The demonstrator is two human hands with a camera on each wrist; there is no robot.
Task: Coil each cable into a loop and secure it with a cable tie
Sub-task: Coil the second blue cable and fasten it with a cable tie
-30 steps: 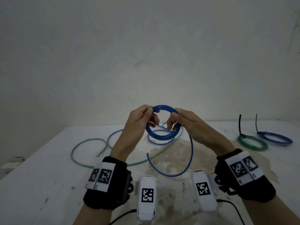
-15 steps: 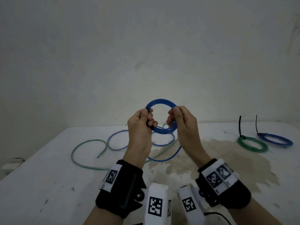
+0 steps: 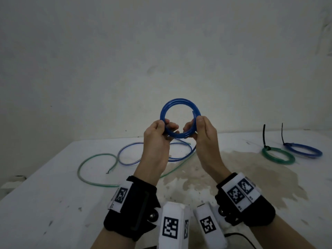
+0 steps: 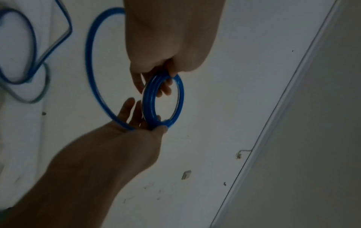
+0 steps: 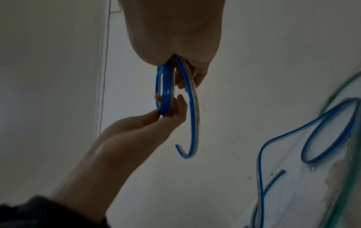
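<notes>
I hold a blue cable coil (image 3: 179, 103) upright in the air above the white table (image 3: 53, 203). My left hand (image 3: 166, 127) pinches its lower left side, thumb in front and fingers through the ring. My right hand (image 3: 193, 126) pinches the lower right side, next to a cut cable end. In the left wrist view the coil (image 4: 181, 95) sits between both hands, and a loose tail (image 4: 89, 61) curves away. In the right wrist view that tail (image 5: 193, 123) hangs down from my right hand (image 5: 185, 74), beside the coil (image 5: 166, 86).
A loose blue cable (image 3: 125, 151) and a loose green cable (image 3: 86, 164) lie tangled on the table behind my hands. At the far right lie a tied green coil (image 3: 277, 156) and a tied blue coil (image 3: 303, 150), each with a black cable tie standing up. A stain marks the table's middle.
Both hands have lifted the coil higher and turned it upright against the wall. The long tail that hung below the hands one second ago has shortened.
</notes>
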